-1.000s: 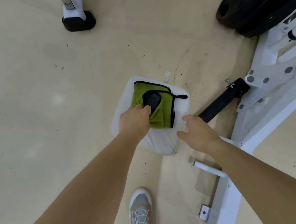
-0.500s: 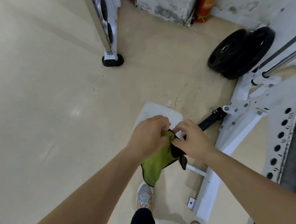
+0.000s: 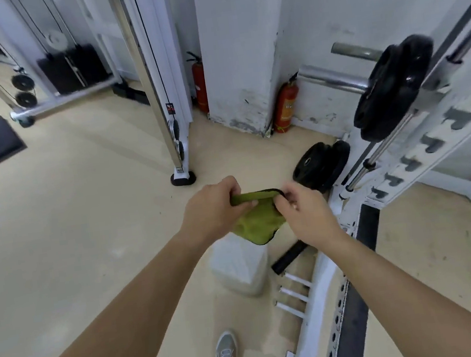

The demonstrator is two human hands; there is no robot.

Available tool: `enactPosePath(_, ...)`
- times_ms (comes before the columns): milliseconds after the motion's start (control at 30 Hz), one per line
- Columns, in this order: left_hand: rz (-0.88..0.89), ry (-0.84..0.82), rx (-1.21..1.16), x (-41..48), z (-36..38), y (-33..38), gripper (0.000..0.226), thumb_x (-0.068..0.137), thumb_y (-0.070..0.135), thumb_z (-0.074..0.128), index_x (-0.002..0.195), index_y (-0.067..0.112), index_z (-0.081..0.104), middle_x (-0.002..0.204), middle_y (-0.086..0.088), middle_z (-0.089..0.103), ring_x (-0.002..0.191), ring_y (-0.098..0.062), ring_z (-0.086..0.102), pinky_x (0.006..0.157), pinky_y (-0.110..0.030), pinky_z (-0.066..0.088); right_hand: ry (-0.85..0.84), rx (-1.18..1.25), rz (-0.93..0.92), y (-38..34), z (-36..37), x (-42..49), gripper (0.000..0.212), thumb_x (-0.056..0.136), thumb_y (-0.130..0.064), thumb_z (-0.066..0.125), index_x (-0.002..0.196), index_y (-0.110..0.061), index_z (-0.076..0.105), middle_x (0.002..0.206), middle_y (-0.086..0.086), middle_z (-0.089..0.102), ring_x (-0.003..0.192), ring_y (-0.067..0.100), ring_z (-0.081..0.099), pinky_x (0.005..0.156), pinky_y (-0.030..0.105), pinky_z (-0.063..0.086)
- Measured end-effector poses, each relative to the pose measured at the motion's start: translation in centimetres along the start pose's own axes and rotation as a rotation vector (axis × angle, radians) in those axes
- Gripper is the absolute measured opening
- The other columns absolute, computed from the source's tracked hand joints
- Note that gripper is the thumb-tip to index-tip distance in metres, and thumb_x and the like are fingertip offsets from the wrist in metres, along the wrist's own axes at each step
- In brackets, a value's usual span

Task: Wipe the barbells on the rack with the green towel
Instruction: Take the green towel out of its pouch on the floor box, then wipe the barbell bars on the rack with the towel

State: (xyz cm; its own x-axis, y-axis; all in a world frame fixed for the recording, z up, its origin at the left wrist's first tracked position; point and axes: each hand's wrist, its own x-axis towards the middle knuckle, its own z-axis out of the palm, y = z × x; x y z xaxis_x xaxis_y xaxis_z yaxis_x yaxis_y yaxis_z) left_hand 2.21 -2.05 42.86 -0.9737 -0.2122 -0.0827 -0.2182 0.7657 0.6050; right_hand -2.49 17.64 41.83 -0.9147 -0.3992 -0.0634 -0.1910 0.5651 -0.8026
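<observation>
Green towel [image 3: 256, 220] between left hand [image 3: 212, 208] and right hand [image 3: 302, 214]

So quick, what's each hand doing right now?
Left hand: closed, gripping the green towel by its top edge.
Right hand: closed, pinching the same towel's top edge.

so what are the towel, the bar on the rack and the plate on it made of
Green towel: soft cloth, likely microfibre, matte, limp, with dark stitched edging. Barbell: metal, probably chromed steel, showing bright glints. Weight plate: black, dull sheen, possibly rubber-coated or painted iron; cannot tell which.
</observation>
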Motion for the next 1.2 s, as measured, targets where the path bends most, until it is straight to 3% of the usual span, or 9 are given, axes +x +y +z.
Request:
enactPosePath(267, 0.125, -0.236, 0.22, 1.7, -1.6, 1.7, 0.03, 0.088, 0.056, 0.06, 0.099, 0.028, 0.062, 0.087, 0.007, 0.066, 0.085, -0.018, 0.063, 0.069, -0.035, 0.051, 0.273, -0.255, -0.238, -8.3, -9.4, 3.0, 0.023, 0.102, -0.044, 0.043, 0.106, -0.031, 0.062, 0.091, -0.016, 0.066, 0.086, 0.011, 0.062, 0.075, 0.039, 0.051)
enactPosePath(400, 0.073, -0.29, -0.045, 3.8, -2.4, 2.2, 0.033, 0.085, 0.055, 0.062, 0.079, 0.023, 0.068, 0.075, 0.0, 0.068, 0.075, -0.021, 0.066, 0.071, -0.043, 0.053, 0.431, -0.193, -0.182, -10.0, -13.9, 3.0, 0.023, 0.102, -0.042, 0.05, 0.11, -0.029, 0.067, 0.1, -0.015, 0.069, 0.093, 0.011, 0.063, 0.081, 0.037, 0.052)
enactPosePath(533, 0.058, -0.218, -0.346, 7.4, -6.3, 4.6, 0.037, 0.085, 0.055, 0.064, 0.086, 0.019, 0.074, 0.087, -0.003, 0.074, 0.089, -0.024, 0.07, 0.085, -0.046, 0.054, 0.489, -0.332, -0.119, -9.7, -18.6, 1.7, 0.023, 0.099, -0.048, 0.051, 0.101, -0.032, 0.067, 0.09, -0.018, 0.068, 0.084, 0.008, 0.063, 0.071, 0.032, 0.05)
enactPosePath(667, 0.167, -0.111, -0.488, 10.5, -10.7, 9.4, 0.017, 0.097, 0.03, 0.062, 0.083, 0.024, 0.07, 0.075, 0.009, 0.071, 0.077, -0.005, 0.067, 0.069, -0.018, 0.05, 0.386, -0.543, 0.055, -7.8, -23.0, -0.3, 0.044, 0.076, -0.082, 0.051, 0.073, -0.038, 0.052, 0.073, -0.013, 0.062, 0.068, 0.008, 0.059, 0.054, 0.029, 0.044)
enactPosePath(767, 0.277, -0.008, -0.363, 12.1, -12.5, 13.2, 0.023, 0.094, 0.026, 0.063, 0.082, 0.008, 0.059, 0.078, -0.012, 0.064, 0.075, -0.021, 0.061, 0.069, -0.034, 0.047, 0.148, -0.632, 0.265, -5.7, -24.6, -1.1, 0.052, 0.055, -0.077, 0.076, 0.073, -0.032, 0.056, 0.071, -0.008, 0.064, 0.068, 0.009, 0.062, 0.056, 0.032, 0.05)
enactPosePath(867, 0.348, -0.013, -0.34, 12.3, -12.9, 17.6, 0.031, 0.085, 0.035, 0.064, 0.076, 0.008, 0.054, 0.07, -0.01, 0.057, 0.07, -0.021, 0.056, 0.066, -0.036, 0.044, -0.035, -0.774, 0.404, -3.1, -25.2, -1.4, 0.035, 0.077, -0.057, 0.07, 0.077, -0.025, 0.055, 0.077, -0.006, 0.061, 0.076, 0.017, 0.062, 0.065, 0.033, 0.051)
enactPosePath(1000, 0.414, -0.144, -0.519, 11.0, -12.2, 25.0, 0.023, 0.086, 0.031, 0.067, 0.066, 0.022, 0.061, 0.062, 0.009, 0.06, 0.064, -0.011, 0.059, 0.062, -0.026, 0.046, 0.152, -0.168, 0.468, -0.9, -27.0, -3.8, 0.028, 0.098, -0.03, 0.058, 0.093, -0.007, 0.072, 0.094, 0.005, 0.073, 0.084, 0.018, 0.066, 0.083, 0.035, 0.052)
enactPosePath(1100, 0.456, -0.288, -0.672, 10.3, -11.5, 30.8, 0.029, 0.076, 0.035, 0.066, 0.084, 0.007, 0.068, 0.078, -0.006, 0.067, 0.077, -0.02, 0.064, 0.073, -0.035, 0.049, 0.505, 0.182, 0.422, -0.6, -29.4, -6.8, 0.029, 0.1, -0.019, 0.053, 0.098, 0.005, 0.069, 0.096, 0.02, 0.074, 0.087, 0.03, 0.069, 0.092, 0.05, 0.051)
enactPosePath(1200, 0.522, -0.379, -0.794, 9.9, -10.8, 37.2, 0.027, 0.055, 0.034, 0.064, 0.072, 0.013, 0.063, 0.074, -0.006, 0.058, 0.075, -0.021, 0.054, 0.071, -0.036, 0.04, 0.717, 0.334, 0.372, -1.7, -32.7, -9.8, 0.023, 0.099, -0.016, 0.053, 0.1, -0.003, 0.072, 0.103, 0.016, 0.074, 0.095, 0.025, 0.071, 0.092, 0.044, 0.053)
